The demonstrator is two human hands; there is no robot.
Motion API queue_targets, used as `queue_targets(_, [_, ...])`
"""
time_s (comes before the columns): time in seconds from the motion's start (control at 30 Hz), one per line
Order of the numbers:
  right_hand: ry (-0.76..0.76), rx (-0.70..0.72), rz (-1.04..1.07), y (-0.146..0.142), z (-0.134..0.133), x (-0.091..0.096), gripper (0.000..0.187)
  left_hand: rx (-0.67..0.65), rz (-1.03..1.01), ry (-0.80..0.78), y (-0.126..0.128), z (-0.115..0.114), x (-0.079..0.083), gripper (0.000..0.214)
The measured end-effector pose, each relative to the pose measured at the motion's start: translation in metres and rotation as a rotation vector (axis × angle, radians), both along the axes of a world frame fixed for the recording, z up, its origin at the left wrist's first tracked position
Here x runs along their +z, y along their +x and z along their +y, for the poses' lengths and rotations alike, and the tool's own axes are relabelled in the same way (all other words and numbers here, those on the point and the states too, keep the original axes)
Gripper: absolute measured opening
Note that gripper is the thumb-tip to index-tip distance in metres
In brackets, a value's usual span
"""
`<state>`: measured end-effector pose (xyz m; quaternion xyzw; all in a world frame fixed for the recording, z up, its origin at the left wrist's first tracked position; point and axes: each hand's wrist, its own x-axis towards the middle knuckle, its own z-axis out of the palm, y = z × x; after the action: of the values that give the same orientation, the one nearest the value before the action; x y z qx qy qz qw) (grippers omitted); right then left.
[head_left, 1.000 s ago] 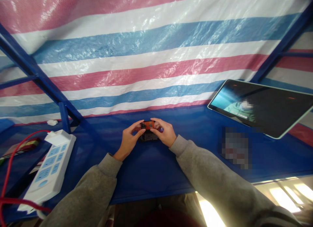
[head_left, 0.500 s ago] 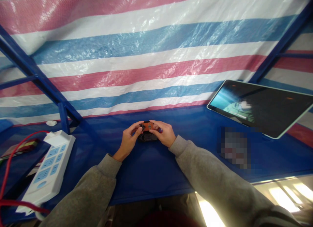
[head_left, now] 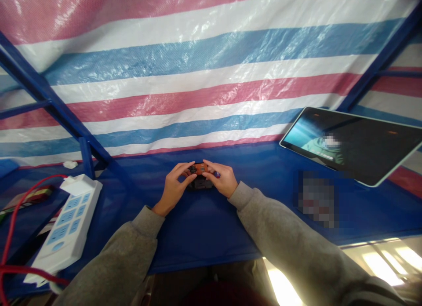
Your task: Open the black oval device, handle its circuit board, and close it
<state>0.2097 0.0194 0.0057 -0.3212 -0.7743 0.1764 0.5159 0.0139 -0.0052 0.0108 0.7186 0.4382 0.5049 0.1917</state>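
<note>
A small orange and black device point(head_left: 199, 175) rests on the blue table cover point(head_left: 198, 227) in the middle of the view. My left hand point(head_left: 174, 186) pinches its left end with thumb and fingers. My right hand point(head_left: 223, 179) grips its right end, fingers curled over the top. Grey sleeves cover both my forearms. The underside of the device is hidden by my fingers.
A white power strip point(head_left: 64, 227) with a red cable point(head_left: 13, 218) lies at the left. A tablet point(head_left: 352, 143) with a lit screen leans at the right, and a blurred-out object point(head_left: 316, 198) lies in front of it. A striped tarp point(head_left: 198, 68) and blue frame bars point(head_left: 49, 99) close the back.
Both hands stay on the small device. My left fingers have shifted slightly on its left end; nothing else has moved.
</note>
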Motion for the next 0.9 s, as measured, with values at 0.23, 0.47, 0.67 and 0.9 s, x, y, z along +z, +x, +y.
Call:
queue_targets(0.23, [-0.052,0.040,0.038,0.000,0.000,-0.001,0.036,0.054,0.190,0.145,-0.004,-0.001,0.003,0.029])
queue_targets(0.47, [-0.002,-0.056,-0.007,0.002,-0.003,0.008,0.027,0.050,0.276,0.161,-0.007,0.000,0.002,0.024])
queue_targets(0.67, [-0.010,-0.061,0.015,0.004,-0.004,0.012,0.026,-0.023,0.507,0.145,-0.011,0.002,0.001,0.020])
queue_targets(0.9, [0.009,-0.049,-0.016,0.003,-0.004,0.012,0.025,-0.059,0.676,0.075,-0.009,0.001,-0.003,0.017])
